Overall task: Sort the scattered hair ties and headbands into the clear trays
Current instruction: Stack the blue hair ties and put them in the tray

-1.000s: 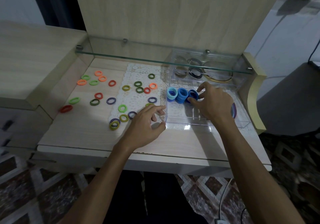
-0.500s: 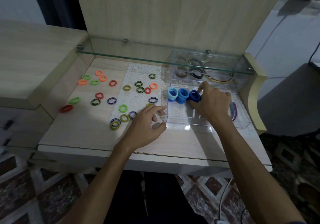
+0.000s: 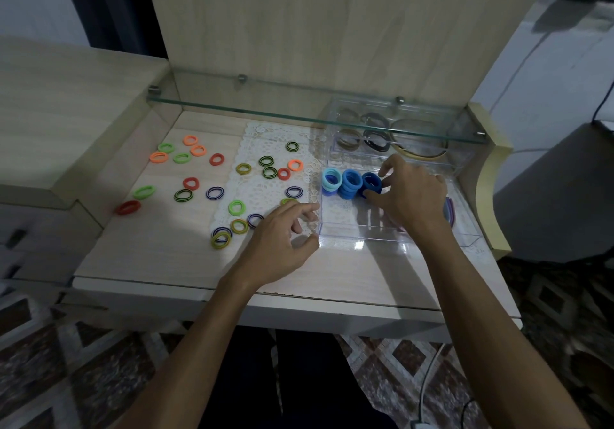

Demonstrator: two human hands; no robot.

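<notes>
Upright, three blue hair-tie stacks line the clear tray.

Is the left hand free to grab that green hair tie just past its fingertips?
Probably yes: the left hand holds nothing, and the green hair tie lies uncovered on the lace mat beside its fingers.

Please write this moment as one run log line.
right hand: grips dark blue ties in near clear tray | left hand: holds nothing | loose ties: many left

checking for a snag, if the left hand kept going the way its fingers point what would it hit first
Probably the near-left wall of the front clear tray: the left hand points right, fingertips just short of it. Depth is unclear.
</notes>
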